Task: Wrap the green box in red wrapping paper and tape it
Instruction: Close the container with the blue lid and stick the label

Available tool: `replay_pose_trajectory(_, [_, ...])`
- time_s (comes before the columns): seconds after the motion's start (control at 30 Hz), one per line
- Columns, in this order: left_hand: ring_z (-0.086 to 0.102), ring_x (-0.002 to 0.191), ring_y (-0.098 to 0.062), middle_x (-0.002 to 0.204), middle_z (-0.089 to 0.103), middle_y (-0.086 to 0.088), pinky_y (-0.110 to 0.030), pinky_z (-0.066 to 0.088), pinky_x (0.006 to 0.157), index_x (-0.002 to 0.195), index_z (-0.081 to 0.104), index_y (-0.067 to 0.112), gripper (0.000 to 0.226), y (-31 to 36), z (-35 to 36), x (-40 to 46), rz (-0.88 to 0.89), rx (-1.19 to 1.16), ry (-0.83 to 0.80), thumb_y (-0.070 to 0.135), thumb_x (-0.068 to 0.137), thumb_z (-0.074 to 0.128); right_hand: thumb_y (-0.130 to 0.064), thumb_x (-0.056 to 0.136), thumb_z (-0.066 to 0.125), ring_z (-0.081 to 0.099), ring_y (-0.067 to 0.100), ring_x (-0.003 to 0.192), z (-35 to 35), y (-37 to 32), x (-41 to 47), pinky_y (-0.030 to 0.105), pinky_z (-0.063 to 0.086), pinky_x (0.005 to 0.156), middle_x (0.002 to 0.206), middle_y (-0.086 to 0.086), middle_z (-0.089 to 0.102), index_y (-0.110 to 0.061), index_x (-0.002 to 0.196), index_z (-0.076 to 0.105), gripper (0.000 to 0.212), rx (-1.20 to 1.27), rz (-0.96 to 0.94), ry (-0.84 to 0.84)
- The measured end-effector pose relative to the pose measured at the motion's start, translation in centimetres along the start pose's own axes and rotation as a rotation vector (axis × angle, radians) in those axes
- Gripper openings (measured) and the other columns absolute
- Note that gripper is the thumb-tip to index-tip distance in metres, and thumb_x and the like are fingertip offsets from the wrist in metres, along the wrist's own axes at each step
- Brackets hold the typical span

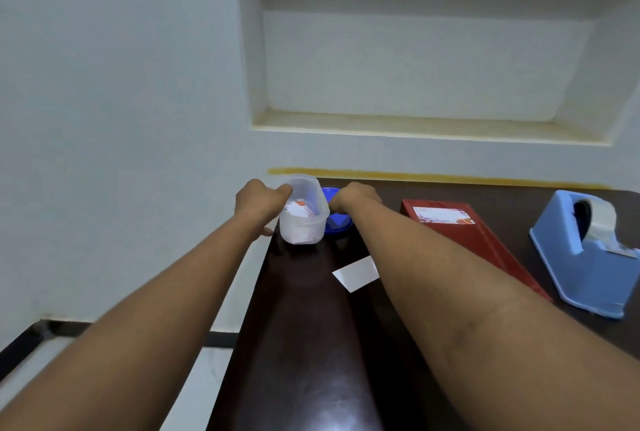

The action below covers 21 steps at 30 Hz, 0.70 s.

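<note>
A flat box wrapped in red paper (pixel 474 240) lies on the dark table (pixel 311 344), with a white label near its far end. My right forearm crosses over its near edge. My left hand (pixel 259 203) grips the rim of a clear plastic tub (pixel 304 219) holding labels or stickers, at the table's far left corner. My right hand (pixel 353 198) is closed on a blue lid (pixel 336 219) just behind and right of the tub. No green surface of the box shows.
A blue tape dispenser (pixel 585 254) with a roll of clear tape stands at the right. A small white paper slip (pixel 356 273) lies in the middle of the table. The table's left edge drops to the floor. A wall with a niche rises behind.
</note>
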<state>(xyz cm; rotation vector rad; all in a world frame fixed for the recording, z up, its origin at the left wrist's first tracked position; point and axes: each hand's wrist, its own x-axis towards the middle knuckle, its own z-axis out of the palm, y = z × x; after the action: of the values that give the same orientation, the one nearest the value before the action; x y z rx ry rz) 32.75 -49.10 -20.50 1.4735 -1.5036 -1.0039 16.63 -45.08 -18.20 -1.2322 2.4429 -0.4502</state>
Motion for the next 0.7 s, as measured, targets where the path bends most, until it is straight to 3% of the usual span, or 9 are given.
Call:
replay_pose_trajectory(0.1, [0.066,0.075,-0.027,0.086,0.065,-0.009,-0.039,0.062,0.057,0.079,0.06,0.006,0.025,-0.4,-0.1,0.0,0.013,-0.051,0.021,0.027,0.093,0.061,-0.034,0.081,0.076,0.062,0.03,0.117,0.9,0.0,0.4,0.034,0.054,0.086,0.136,0.011,0.056,-0.015,0.139,0.056,0.065,0.041,0.012,0.033])
replay_pose_trajectory(0.23, [0.061,0.077,-0.03,0.087,0.06,-0.012,-0.043,0.064,0.059,0.074,0.049,0.012,0.026,-0.7,-0.2,0.3,0.014,-0.076,0.041,0.029,0.093,0.056,-0.033,0.078,0.084,0.059,0.023,0.094,0.9,-0.2,0.7,0.032,0.055,0.08,0.118,0.011,0.054,-0.011,0.136,0.053,0.069,0.278,0.051,-0.027])
replay_pose_trajectory(0.3, [0.064,0.082,-0.032,0.102,0.065,-0.015,-0.042,0.062,0.062,0.092,0.057,0.008,0.022,-0.7,-0.2,0.0,-0.051,-0.146,0.002,0.03,0.095,0.054,-0.018,0.083,0.075,0.057,0.022,0.087,0.9,-0.3,0.6,0.033,0.058,0.087,0.113,0.01,0.05,-0.007,0.126,0.055,0.049,0.463,0.046,-0.015])
replay_pose_trajectory(0.4, [0.062,0.085,-0.029,0.106,0.061,-0.009,-0.047,0.059,0.082,0.122,0.055,0.011,0.03,-0.3,0.2,-0.7,-0.206,-0.394,-0.106,0.025,0.095,0.055,-0.008,0.089,0.057,0.054,0.027,0.086,0.3,-0.7,-0.2,0.031,0.051,0.076,0.108,0.01,0.052,-0.006,0.109,0.052,0.021,0.683,0.015,0.019])
replay_pose_trajectory(0.47, [0.062,0.084,-0.027,0.103,0.059,-0.007,-0.046,0.058,0.087,0.125,0.054,0.013,0.036,0.3,0.4,-1.2,-0.244,-0.499,-0.129,0.02,0.09,0.058,-0.005,0.09,0.052,0.053,0.027,0.079,-0.4,-1.0,-0.4,0.032,0.045,0.069,0.097,0.01,0.054,-0.006,0.093,0.051,0.003,0.778,-0.026,0.043])
replay_pose_trajectory(0.53, [0.066,0.086,-0.029,0.105,0.064,-0.011,-0.047,0.059,0.091,0.117,0.059,0.012,0.034,1.0,0.6,-1.7,-0.257,-0.552,-0.119,0.02,0.083,0.06,-0.001,0.088,0.046,0.05,0.026,0.072,-1.3,-1.2,-1.2,0.031,0.042,0.062,0.084,0.008,0.053,-0.01,0.081,0.049,0.012,0.81,-0.097,0.053])
replay_pose_trajectory(0.57, [0.068,0.085,-0.031,0.104,0.067,-0.012,-0.048,0.059,0.092,0.108,0.062,0.012,0.029,1.4,0.6,-2.2,-0.257,-0.591,-0.099,0.02,0.08,0.06,0.0,0.086,0.045,0.051,0.028,0.075,-1.8,-1.3,-1.7,0.032,0.045,0.064,0.085,0.008,0.053,-0.011,0.085,0.053,0.014,0.808,-0.152,0.044])
replay_pose_trajectory(0.63, [0.071,0.082,-0.032,0.096,0.072,-0.012,-0.048,0.06,0.091,0.095,0.065,0.013,0.022,2.4,0.9,-2.7,-0.243,-0.649,-0.049,0.024,0.076,0.064,-0.001,0.085,0.047,0.056,0.032,0.092,-2.1,-1.1,-2.2,0.043,0.057,0.083,0.103,0.009,0.057,-0.018,0.111,0.06,0.033,0.82,-0.229,0.002])
replay_pose_trajectory(0.7, [0.073,0.079,-0.034,0.089,0.074,-0.011,-0.048,0.062,0.089,0.089,0.068,0.012,0.026,3.6,1.3,-3.3,-0.219,-0.669,0.0,0.029,0.07,0.069,-0.014,0.085,0.053,0.059,0.039,0.107,-2.7,-0.8,-3.4,0.055,0.055,0.096,0.119,0.012,0.058,-0.028,0.112,0.057,0.031,0.845,-0.271,-0.055])
